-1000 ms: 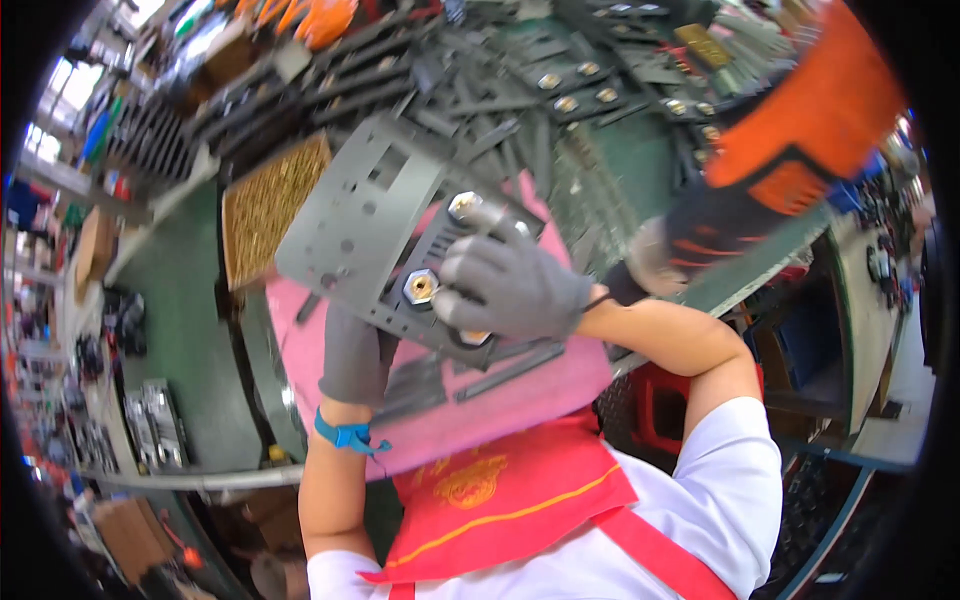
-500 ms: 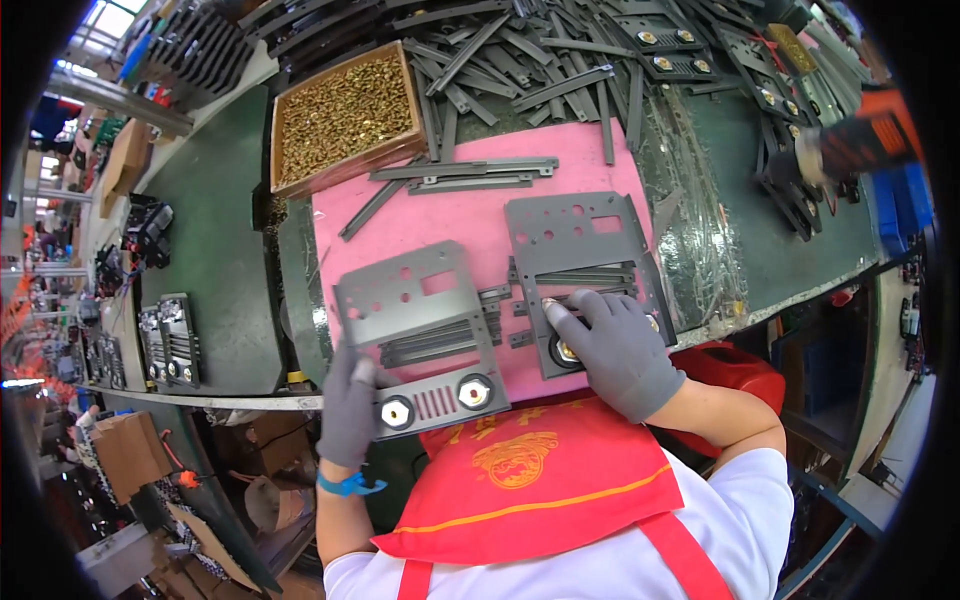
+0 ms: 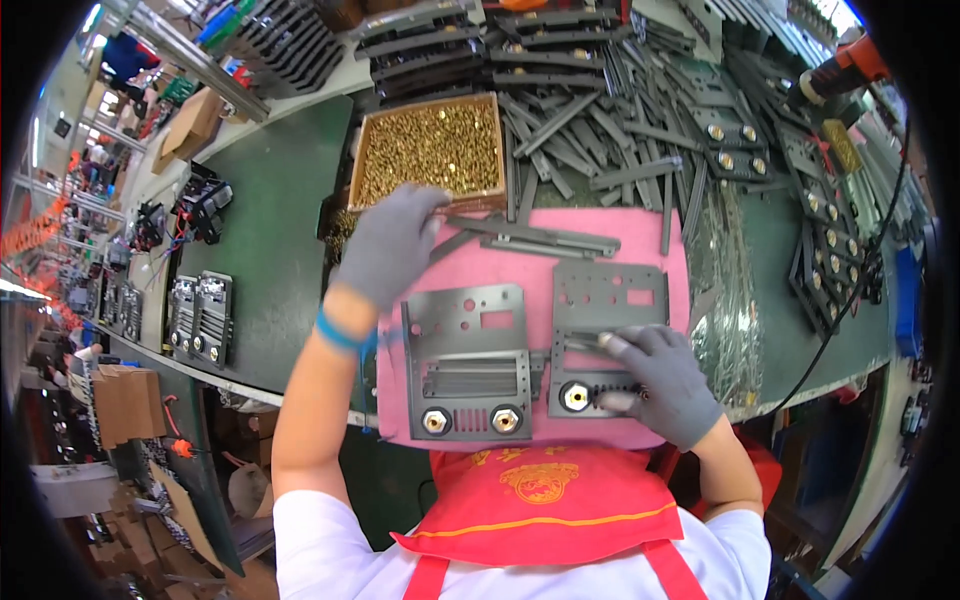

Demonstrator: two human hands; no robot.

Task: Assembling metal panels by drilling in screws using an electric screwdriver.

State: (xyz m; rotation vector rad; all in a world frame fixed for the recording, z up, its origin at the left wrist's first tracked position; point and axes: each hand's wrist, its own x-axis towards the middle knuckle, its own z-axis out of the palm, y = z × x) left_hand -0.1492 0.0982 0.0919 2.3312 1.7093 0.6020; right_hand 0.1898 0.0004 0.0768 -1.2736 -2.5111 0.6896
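My gloved left hand (image 3: 392, 245) hovers at the near edge of a box of small brass-coloured fasteners (image 3: 430, 150), its fingers stretched out and apart. Below it, a grey metal panel (image 3: 470, 322) lies flat on the pink mat (image 3: 545, 432), with two hex fittings near its lower edge. Beside it on the right lies a similar panel (image 3: 610, 290). My gloved right hand (image 3: 668, 385) rests over the lower part of that second panel, thumb and fingers apart, next to a brass-centred hex fitting (image 3: 576, 397). The hand hides the panel's lower right corner.
Loose grey metal strips (image 3: 590, 140) are heaped behind the mat. A few more strips (image 3: 545, 238) lie across its far side. Finished-looking panels (image 3: 735, 148) with fittings lie at the right, near an orange-and-black power tool (image 3: 850, 68). More panels (image 3: 200, 318) sit far left.
My left hand has let go of the left panel and moved up to the fastener box. That panel now lies flat on the mat. My right hand stays at the right panel, fingers wider apart.
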